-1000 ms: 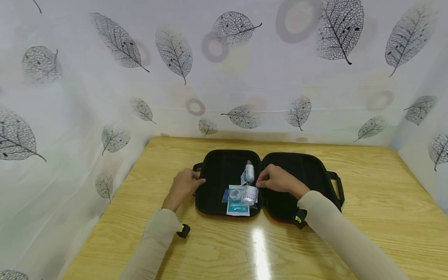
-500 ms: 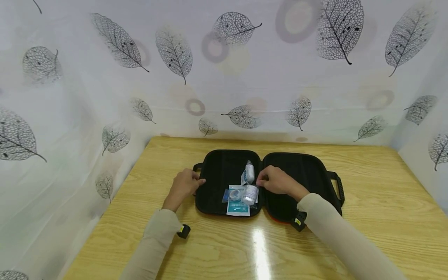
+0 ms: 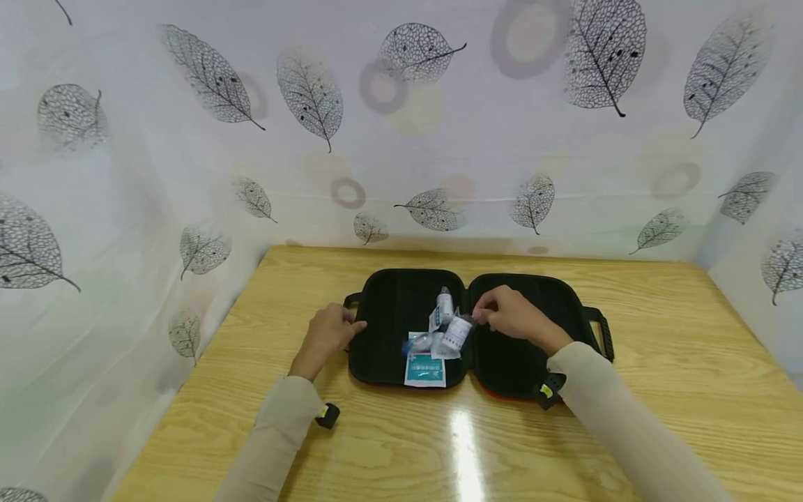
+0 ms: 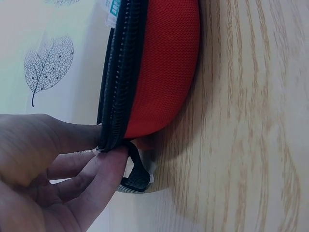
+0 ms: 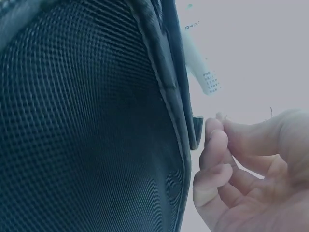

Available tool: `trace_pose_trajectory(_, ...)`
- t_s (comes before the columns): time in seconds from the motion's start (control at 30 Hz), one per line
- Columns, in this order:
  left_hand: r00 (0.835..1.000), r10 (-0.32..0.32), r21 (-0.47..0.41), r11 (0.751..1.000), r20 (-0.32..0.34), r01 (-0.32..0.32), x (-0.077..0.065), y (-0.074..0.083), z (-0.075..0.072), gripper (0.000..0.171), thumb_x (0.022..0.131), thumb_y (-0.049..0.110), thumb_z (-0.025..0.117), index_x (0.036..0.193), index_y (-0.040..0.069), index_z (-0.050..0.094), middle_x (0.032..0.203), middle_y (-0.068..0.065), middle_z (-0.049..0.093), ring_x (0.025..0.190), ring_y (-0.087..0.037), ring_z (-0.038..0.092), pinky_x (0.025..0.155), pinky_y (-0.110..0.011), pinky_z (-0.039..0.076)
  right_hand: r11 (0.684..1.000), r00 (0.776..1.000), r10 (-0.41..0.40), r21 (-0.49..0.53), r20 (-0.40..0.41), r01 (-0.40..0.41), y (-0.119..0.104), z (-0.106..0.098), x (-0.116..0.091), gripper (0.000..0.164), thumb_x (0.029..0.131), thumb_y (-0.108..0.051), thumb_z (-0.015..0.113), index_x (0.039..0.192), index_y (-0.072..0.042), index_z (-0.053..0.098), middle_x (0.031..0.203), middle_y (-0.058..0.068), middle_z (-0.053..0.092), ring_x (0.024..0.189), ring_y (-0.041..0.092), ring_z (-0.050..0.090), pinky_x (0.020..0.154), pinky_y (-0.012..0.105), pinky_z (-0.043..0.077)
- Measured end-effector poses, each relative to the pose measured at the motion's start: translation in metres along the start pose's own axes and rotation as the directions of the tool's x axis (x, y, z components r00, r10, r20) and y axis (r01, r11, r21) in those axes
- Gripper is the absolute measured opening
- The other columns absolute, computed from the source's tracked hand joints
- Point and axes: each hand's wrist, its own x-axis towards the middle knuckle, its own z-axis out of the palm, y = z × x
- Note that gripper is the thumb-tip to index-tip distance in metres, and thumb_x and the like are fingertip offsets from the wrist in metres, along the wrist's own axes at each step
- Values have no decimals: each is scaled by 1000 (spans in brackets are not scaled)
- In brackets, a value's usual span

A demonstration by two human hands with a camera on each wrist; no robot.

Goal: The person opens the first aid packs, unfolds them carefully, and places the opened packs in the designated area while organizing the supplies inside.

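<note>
An unfolded zip case, black inside and red outside, lies on the table, its left half (image 3: 383, 348) holding the items. My left hand (image 3: 329, 329) pinches the rim (image 4: 113, 130) of that half, beside a strap handle (image 4: 137, 176). Over the hinge, my right hand (image 3: 511, 315) pinches the edge of a clear plastic bag around a white labelled jar (image 3: 456, 333); the jar is tilted. A small white bottle (image 3: 445, 307) lies just behind it. To the left are a clear wrapped item (image 3: 422, 343) and a teal-and-white packet (image 3: 426, 369).
The case's right half (image 3: 502, 362) is spread flat, with a black handle (image 3: 601, 331) on its outer side. The wooden table (image 3: 677, 348) extends around the case. A leaf-patterned cloth (image 3: 401, 125) hangs behind and at the sides.
My right hand has shifted right and slightly up, and the bagged jar has tilted and moved up with it. The wrapped item beside it has shifted. My left hand stays on the rim.
</note>
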Motion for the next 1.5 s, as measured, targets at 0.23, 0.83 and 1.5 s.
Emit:
trace_pose_trajectory(0.23, 1000, 4, -4, 1000, -4, -4, -1, 1, -1, 21, 96, 22, 72, 92, 1, 77, 75, -6, 71, 56, -16, 67, 53, -32, 55, 999, 999, 16, 51, -29, -15, 2, -13, -5, 18, 101, -4, 57, 101, 5, 72, 91, 11, 68, 73, 19, 61, 68, 33, 53)
trace_pose_trajectory(0.83, 1000, 6, 6, 1000, -7, -6, 0, 1, 0, 23, 96, 22, 72, 95, 0, 77, 73, -6, 70, 55, -15, 66, 53, -32, 54, 983, 961, 144, 149, -234, -111, 23, -50, -17, 25, 105, -10, 54, 110, 10, 68, 94, 21, 67, 70, 20, 59, 56, 29, 48)
trace_pose_trajectory(1.5, 1000, 4, 8, 1000, -9, -4, -2, 0, 1, 22, 96, 22, 72, 93, 1, 77, 71, -4, 70, 56, -15, 66, 54, -32, 55, 916, 850, 375, 287, -370, -279, 80, -77, -48, 41, 109, -21, 45, 127, 14, 56, 110, 23, 64, 71, 10, 58, 62, 27, 55)
